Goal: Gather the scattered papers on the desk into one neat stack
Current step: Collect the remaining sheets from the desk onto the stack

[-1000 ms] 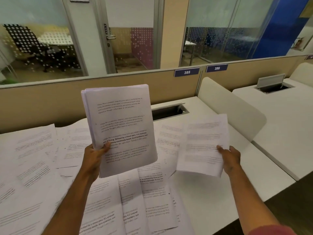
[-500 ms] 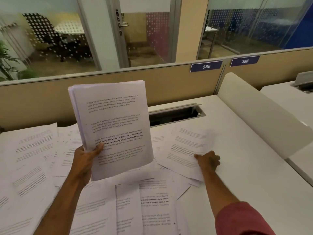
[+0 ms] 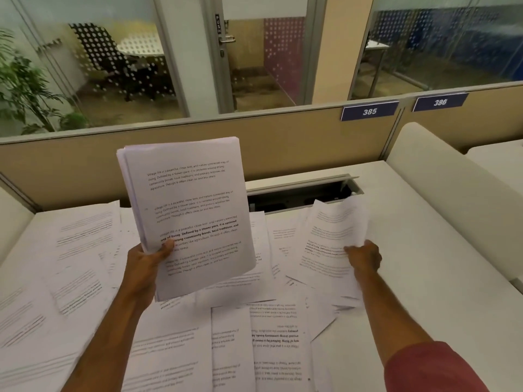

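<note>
Paper stack gripped by left hand, sheet pinched — right hand.

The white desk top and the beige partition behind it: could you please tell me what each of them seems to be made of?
The white desk top looks like smooth matte laminate: even colour, a soft sheen, no grain. The beige partition looks like matte board or a fabric-covered panel: flat and unreflective. The picture does not settle which.

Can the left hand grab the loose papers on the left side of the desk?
Probably not yet. The left hand grips the stack up above the desk, so its fingers are busy. Nothing covers those loose papers, though. The right hand holds a sheet too.
</note>
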A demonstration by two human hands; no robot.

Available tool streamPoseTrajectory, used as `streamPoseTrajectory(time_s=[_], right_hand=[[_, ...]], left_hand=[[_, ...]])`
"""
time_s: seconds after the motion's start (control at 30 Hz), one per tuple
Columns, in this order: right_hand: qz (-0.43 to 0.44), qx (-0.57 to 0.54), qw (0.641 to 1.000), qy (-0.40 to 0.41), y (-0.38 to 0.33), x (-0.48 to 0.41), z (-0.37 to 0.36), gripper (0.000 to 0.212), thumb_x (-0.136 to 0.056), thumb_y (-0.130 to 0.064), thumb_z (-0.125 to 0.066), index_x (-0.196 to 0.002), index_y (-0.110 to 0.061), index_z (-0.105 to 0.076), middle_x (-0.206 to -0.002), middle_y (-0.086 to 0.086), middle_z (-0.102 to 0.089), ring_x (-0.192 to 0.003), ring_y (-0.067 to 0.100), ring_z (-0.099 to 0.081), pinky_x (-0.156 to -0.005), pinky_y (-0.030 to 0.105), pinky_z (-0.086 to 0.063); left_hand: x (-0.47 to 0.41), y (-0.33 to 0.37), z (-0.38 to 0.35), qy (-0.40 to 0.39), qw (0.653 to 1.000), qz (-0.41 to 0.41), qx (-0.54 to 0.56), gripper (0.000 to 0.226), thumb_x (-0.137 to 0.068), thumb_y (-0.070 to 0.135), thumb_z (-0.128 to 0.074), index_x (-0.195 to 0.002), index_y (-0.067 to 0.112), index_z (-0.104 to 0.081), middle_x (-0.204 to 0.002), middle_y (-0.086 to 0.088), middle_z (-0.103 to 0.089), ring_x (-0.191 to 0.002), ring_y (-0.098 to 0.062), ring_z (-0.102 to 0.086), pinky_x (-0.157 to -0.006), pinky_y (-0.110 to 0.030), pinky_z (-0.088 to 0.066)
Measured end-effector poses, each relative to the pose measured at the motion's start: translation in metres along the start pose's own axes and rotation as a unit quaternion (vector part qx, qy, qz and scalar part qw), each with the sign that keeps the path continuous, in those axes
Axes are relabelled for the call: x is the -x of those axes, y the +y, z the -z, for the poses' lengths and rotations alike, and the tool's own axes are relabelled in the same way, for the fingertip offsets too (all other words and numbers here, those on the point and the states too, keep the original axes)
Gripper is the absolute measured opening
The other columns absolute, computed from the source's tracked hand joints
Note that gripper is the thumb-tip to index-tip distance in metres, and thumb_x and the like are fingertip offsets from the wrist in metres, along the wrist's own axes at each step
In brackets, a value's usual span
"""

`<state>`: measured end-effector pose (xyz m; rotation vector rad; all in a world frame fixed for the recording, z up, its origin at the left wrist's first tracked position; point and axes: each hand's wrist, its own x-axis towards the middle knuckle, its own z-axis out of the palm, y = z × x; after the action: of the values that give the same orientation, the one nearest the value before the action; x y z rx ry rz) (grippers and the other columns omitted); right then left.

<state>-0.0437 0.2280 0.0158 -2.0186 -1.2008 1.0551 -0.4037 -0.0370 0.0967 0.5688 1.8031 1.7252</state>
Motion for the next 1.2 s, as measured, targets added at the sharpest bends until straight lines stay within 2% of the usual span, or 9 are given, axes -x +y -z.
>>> streamPoseTrajectory(time_s=[0.13, 0.23, 0.47, 0.63, 0.77, 0.83, 0.93, 1.03, 1.2], right_hand=[[0.161, -0.028, 0.986, 0.018, -0.048, 0.025, 0.012, 0.026, -0.088, -0.016, -0.072, -0.109, -0.006, -0.063, -0.111, 0.017, -0.07, -0.097, 0.035, -0.067, -0.079, 0.035, -0.054], [0.214, -0.095, 0.972, 0.001, -0.081, 0.049, 0.011, 0.033, -0.088, -0.018, -0.074, -0.118, -0.012, -0.062, -0.117, 0.01, -0.069, -0.099, 0.031, -0.068, -0.085, 0.041, -0.059], [0.133, -0.318, 0.933, -0.106, -0.102, 0.097, -0.037, 0.045, -0.082, -0.006, -0.078, -0.123, -0.008, -0.062, -0.119, 0.008, -0.069, -0.103, 0.029, -0.069, -0.089, 0.044, -0.058], [0.038, -0.3, 0.937, -0.173, -0.061, 0.111, -0.09, 0.042, -0.083, -0.003, -0.077, -0.123, -0.003, -0.064, -0.122, 0.017, -0.069, -0.104, 0.034, -0.069, -0.093, 0.052, -0.056], [-0.03, -0.242, 0.944, -0.223, -0.035, 0.121, -0.119, 0.046, -0.082, 0.004, -0.076, -0.127, 0.002, -0.062, -0.123, 0.022, -0.067, -0.102, 0.034, -0.067, -0.094, 0.045, -0.054], [-0.018, -0.219, 0.953, -0.209, -0.043, 0.129, -0.123, 0.042, -0.084, 0.001, -0.075, -0.124, 0.001, -0.063, -0.12, 0.022, -0.069, -0.096, 0.031, -0.067, -0.087, 0.039, -0.055], [0.091, -0.149, 0.959, -0.224, -0.081, 0.143, -0.116, 0.027, -0.085, -0.016, -0.076, -0.111, -0.013, -0.068, -0.11, 0.011, -0.074, -0.084, 0.025, -0.073, -0.067, 0.033, -0.06], [0.132, -0.183, 0.931, -0.289, -0.125, 0.16, -0.106, 0.031, -0.083, -0.017, -0.078, -0.112, -0.015, -0.068, -0.106, 0.006, -0.076, -0.09, 0.027, -0.075, -0.077, 0.045, -0.063], [0.06, -0.366, 0.824, -0.429, -0.153, 0.168, -0.101, 0.051, -0.081, -0.008, -0.075, -0.13, -0.002, -0.061, -0.122, 0.018, -0.07, -0.112, 0.037, -0.067, -0.095, 0.056, -0.054]], left_hand=[[0.001, 0.007, 0.025, 0.009, 1.0, -0.007, 0.015, 0.031, -0.092, 0.012, -0.067, -0.123, 0.015, -0.065, -0.119, -0.011, -0.071, -0.1, -0.037, -0.069, -0.089, -0.058, -0.055], [0.0, 0.015, 0.046, 0.011, 1.0, -0.016, 0.024, 0.023, -0.091, 0.012, -0.068, -0.113, 0.022, -0.069, -0.111, -0.004, -0.075, -0.098, -0.033, -0.07, -0.085, -0.053, -0.056], [-0.008, 0.027, 0.098, 0.026, 0.999, -0.026, 0.029, 0.022, -0.091, 0.013, -0.069, -0.106, 0.029, -0.071, -0.098, 0.013, -0.079, -0.08, -0.016, -0.076, -0.073, -0.042, -0.058], [-0.014, 0.026, 0.128, 0.039, 0.998, -0.032, 0.027, 0.024, -0.09, 0.017, -0.069, -0.111, 0.03, -0.07, -0.099, 0.013, -0.078, -0.087, -0.023, -0.072, -0.072, -0.043, -0.058], [-0.019, 0.022, 0.145, 0.054, 0.998, -0.031, 0.03, 0.024, -0.09, 0.016, -0.068, -0.11, 0.028, -0.07, -0.098, 0.014, -0.079, -0.083, -0.018, -0.073, -0.071, -0.041, -0.058], [-0.022, 0.021, 0.152, 0.06, 0.997, -0.028, 0.03, 0.023, -0.09, 0.016, -0.069, -0.109, 0.029, -0.07, -0.098, 0.014, -0.079, -0.084, -0.018, -0.073, -0.071, -0.041, -0.057], [-0.029, 0.019, 0.16, 0.06, 0.997, -0.028, 0.04, 0.025, -0.09, 0.014, -0.068, -0.112, 0.028, -0.07, -0.103, 0.011, -0.079, -0.088, -0.019, -0.074, -0.074, -0.043, -0.058], [-0.034, 0.02, 0.16, 0.06, 0.996, -0.032, 0.051, 0.027, -0.092, 0.014, -0.067, -0.114, 0.028, -0.069, -0.104, 0.011, -0.078, -0.092, -0.025, -0.072, -0.076, -0.047, -0.058], [-0.04, 0.024, 0.163, 0.052, 0.996, -0.043, 0.065, 0.03, -0.092, 0.012, -0.067, -0.117, 0.027, -0.069, -0.108, 0.01, -0.078, -0.094, -0.024, -0.073, -0.077, -0.046, -0.059]])
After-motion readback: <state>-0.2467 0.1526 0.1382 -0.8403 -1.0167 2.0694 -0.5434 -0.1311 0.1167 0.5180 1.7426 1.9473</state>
